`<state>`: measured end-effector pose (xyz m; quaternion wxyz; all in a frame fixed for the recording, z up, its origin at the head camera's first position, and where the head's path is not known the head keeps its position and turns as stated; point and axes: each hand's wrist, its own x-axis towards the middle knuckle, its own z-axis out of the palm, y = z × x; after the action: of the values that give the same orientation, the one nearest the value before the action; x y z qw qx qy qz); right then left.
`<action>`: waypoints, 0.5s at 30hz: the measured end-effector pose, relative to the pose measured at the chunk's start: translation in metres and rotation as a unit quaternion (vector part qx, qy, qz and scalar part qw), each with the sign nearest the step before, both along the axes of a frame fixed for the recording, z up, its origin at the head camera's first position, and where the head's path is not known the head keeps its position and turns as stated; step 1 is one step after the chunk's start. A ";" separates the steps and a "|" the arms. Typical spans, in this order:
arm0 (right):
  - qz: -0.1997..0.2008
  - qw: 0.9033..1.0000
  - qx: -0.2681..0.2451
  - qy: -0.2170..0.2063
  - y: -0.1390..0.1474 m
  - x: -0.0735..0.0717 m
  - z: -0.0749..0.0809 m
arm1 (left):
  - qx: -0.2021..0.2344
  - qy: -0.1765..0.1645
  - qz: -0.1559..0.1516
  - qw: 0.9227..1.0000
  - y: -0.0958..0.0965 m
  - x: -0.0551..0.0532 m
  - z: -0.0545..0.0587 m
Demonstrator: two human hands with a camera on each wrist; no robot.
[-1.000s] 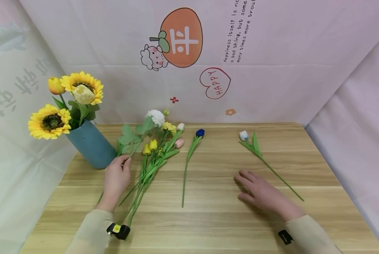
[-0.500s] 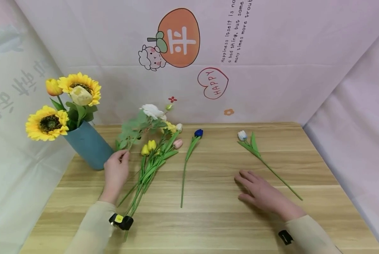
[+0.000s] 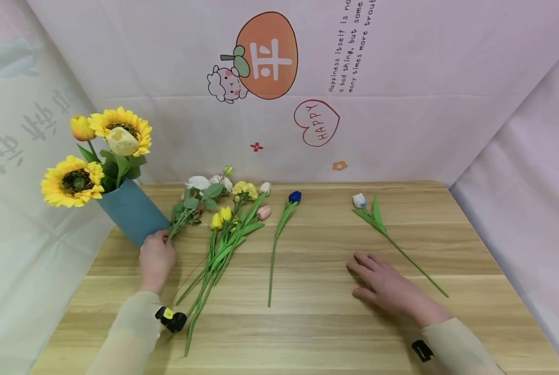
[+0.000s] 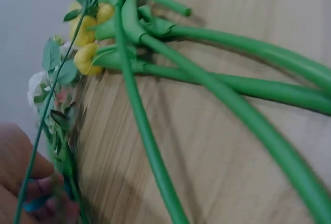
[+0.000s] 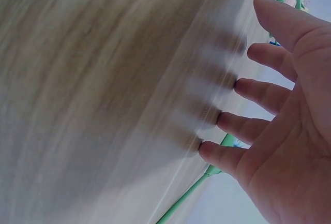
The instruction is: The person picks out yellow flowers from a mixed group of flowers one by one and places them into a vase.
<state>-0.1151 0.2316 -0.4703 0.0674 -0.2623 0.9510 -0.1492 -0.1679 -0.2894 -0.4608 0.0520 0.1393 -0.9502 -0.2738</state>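
Observation:
In the head view my left hand [image 3: 157, 258] is beside the foot of the blue vase [image 3: 131, 208], fingers curled on the stem of a white flower [image 3: 198, 182] with grey-green leaves. In the left wrist view that hand [image 4: 26, 177] shows at the lower left, with green stems running past its fingertips. Right of it lies a bundle of yellow tulips [image 3: 220, 216] and other flowers with long green stems. My right hand [image 3: 392, 286] rests on the tabletop, fingers spread and holding nothing; the right wrist view shows its fingertips [image 5: 226, 154] at the wood.
Sunflowers [image 3: 75, 181] and tulips stand in the vase, which looks tilted at the table's left. A blue tulip [image 3: 295, 197] lies mid-table and a white-blue tulip [image 3: 359, 200] lies further right. A printed cloth [image 3: 401, 135] hangs behind the wooden table [image 3: 326, 333].
My left hand has moved left and toward me, bringing the white flower down and left from over the bundle, beside the vase. The right hand has stayed in place.

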 end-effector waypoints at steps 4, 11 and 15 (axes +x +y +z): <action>-0.001 1.000 0.005 -0.006 -0.001 0.000 0.002 | -0.058 0.002 -0.026 0.998 0.012 0.004 0.003; -0.001 1.000 0.009 -0.009 -0.001 0.000 0.002 | -0.060 0.020 -0.151 0.987 0.041 0.012 0.010; -0.003 1.000 0.008 -0.009 -0.001 0.000 0.002 | -0.063 -0.017 -0.184 0.981 0.051 0.015 0.008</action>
<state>-0.1151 0.2304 -0.4684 0.0769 -0.2572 0.9524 -0.1445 -0.1532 -0.2383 -0.4532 -0.0064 -0.0373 -0.9756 -0.2164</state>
